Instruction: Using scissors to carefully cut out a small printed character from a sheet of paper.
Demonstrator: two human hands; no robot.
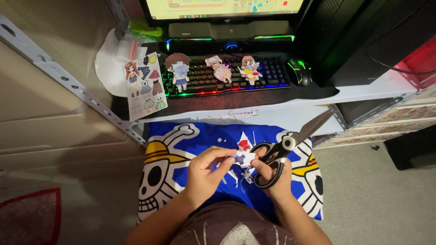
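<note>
Now I am cutting out a little paper piece (244,158). My left hand (206,174) pinches it between thumb and fingers, just over the blue skull pillow (181,149) on my lap. My right hand (272,174) has its fingers through the black scissors (284,147), with the blades shut and pointing up. I think I must open the blades and turn the paper slowly. Three paper dolls (213,68) lie on the glowing keyboard (272,72) on the bench.
</note>
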